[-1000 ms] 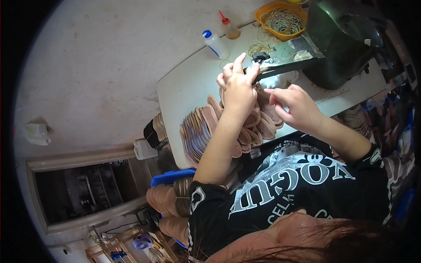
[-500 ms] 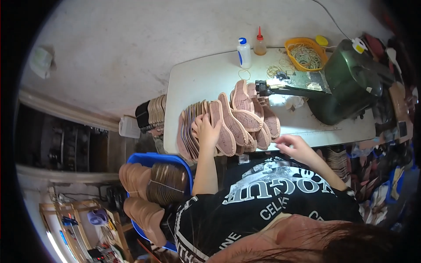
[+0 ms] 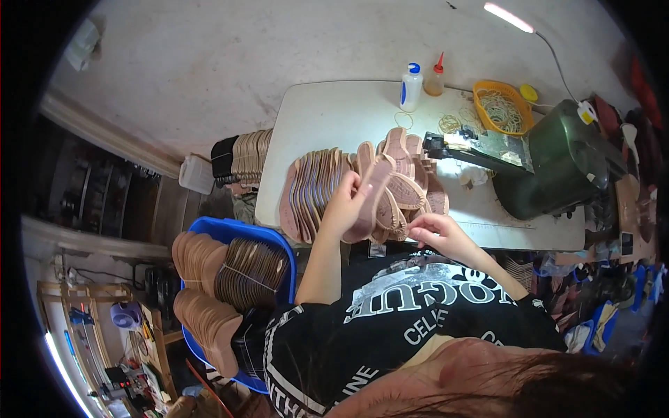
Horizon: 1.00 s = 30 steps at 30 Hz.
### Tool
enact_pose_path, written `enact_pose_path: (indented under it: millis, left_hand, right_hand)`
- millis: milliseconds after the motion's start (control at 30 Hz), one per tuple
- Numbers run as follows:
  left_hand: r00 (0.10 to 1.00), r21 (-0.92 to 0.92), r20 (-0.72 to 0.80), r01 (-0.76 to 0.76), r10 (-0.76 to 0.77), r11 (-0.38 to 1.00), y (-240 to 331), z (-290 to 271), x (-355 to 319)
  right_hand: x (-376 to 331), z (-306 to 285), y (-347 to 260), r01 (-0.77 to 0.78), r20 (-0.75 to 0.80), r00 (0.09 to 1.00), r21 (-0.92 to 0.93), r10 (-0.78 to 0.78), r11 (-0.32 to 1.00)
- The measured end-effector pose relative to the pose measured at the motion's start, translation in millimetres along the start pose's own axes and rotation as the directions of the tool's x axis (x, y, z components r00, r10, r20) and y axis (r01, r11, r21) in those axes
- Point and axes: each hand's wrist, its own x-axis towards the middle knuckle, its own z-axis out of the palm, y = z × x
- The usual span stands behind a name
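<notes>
My left hand (image 3: 346,202) is closed on a pinkish-brown insole (image 3: 375,188) with a pale stitched rim; it is tilted and blurred by motion. Left of that hand, a long row of similar insoles (image 3: 306,198) stands on edge, packed tightly together. To its right, several insoles (image 3: 408,188) lie fanned and overlapping on the white table (image 3: 334,104). My right hand (image 3: 437,233) is at the near ends of this fanned pile, its fingers curled together. What those fingers hold, if anything, is hidden.
A dark green machine (image 3: 550,171) with a long arm reaches over the table from the right. Behind stand a white bottle (image 3: 411,90), a red-tipped bottle (image 3: 435,80) and an orange basket (image 3: 498,87) of rubber bands. A blue bin (image 3: 284,240) at lower left holds stacked insoles.
My left hand has lifted an insole from beside the upright row and swung it right over the fanned pile. My right hand has come closer to the pile. The view has shifted slightly.
</notes>
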Motion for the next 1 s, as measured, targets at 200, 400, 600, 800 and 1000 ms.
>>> enact_pose_path:
  millis: [200, 400, 600, 800, 1000]
  left_hand:
    - [0.936, -0.063, 0.333, -0.094, 0.110, 0.994, 86, 0, -12]
    - [0.812, 0.315, 0.331, -0.575, 0.480, 0.755, 119, 12, 37]
    - [0.731, 0.076, 0.682, -0.051, -0.014, 0.996, 120, 19, 108]
    - [0.550, 0.204, 0.829, -0.131, -0.101, 0.970, 144, 34, 169]
    - [0.491, 0.259, 0.868, -0.317, -0.076, 0.912, 143, 63, 215]
  right_hand:
    - [10, -19, -36, 0.197, -0.220, 0.963, 0.194, -0.153, 0.961]
    - [12, -26, -48, 0.385, -0.381, 0.884, 0.262, -0.272, 0.885]
    - [30, -20, -38, 0.320, -0.327, 0.933, 0.554, -0.152, 0.768]
    - [50, -37, -27, 0.275, -0.286, 0.953, 0.664, -0.103, 0.695]
    - [70, -53, -20, 0.320, -0.394, 0.917, 0.626, -0.066, 0.712]
